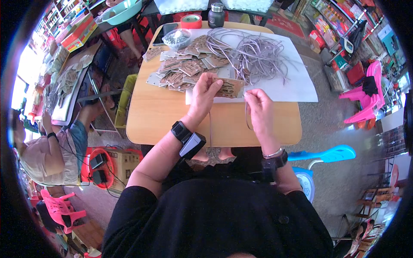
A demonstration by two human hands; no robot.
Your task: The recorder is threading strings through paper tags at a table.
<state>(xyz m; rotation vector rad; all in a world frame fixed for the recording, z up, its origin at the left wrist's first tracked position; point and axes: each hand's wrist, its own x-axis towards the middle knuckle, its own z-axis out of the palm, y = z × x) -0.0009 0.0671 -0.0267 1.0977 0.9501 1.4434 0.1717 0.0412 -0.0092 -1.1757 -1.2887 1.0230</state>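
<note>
We see matt brown cards and a smooth wood-look tabletop.
The cards look like stiff paper, the white sheet smooth and dull; whether the cords are cloth or plastic, we cannot tell. We note clear, glossy plastic in the bowl, a shiny red tape roll, a metallic-looking bottle lid and glossy plastic on the pink chair.

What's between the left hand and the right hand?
A brown card, held by the left hand and reaching toward the right hand, in the head view.
</note>
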